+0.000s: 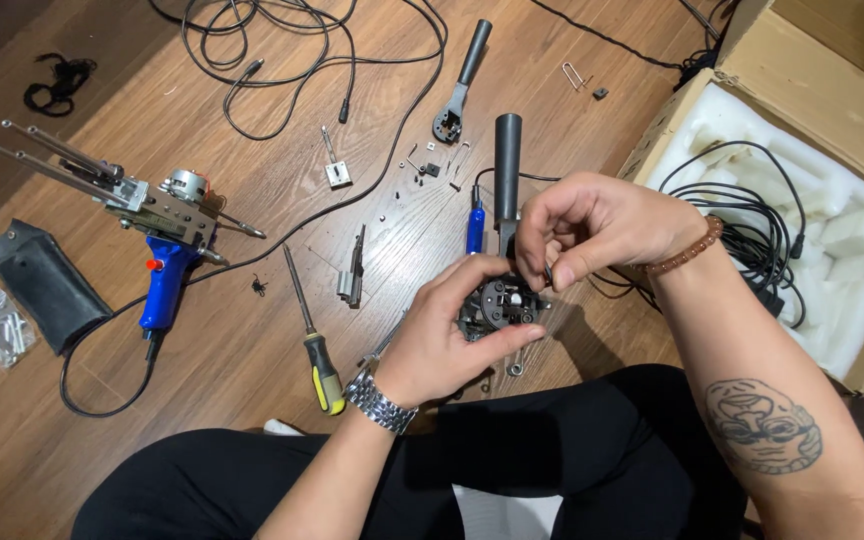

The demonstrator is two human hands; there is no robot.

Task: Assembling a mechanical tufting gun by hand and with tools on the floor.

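My left hand (447,335) grips a black round mechanism (500,305), the head of a tool whose dark cylindrical handle (507,160) points away from me. My right hand (582,225) hovers right above that head, thumb and fingers pinched on a small dark part that touches it. A metal watch sits on my left wrist and a bead bracelet on my right. A small wrench (517,365) lies just under the mechanism.
On the wooden floor lie a blue-handled power tool with long rods (152,215), a yellow-black screwdriver (312,335), a metal bracket (352,275), a ratchet-like handle (462,85), loose screws, black cables (292,40), a black pouch (42,285), and a foam-lined cardboard box (832,230) at right.
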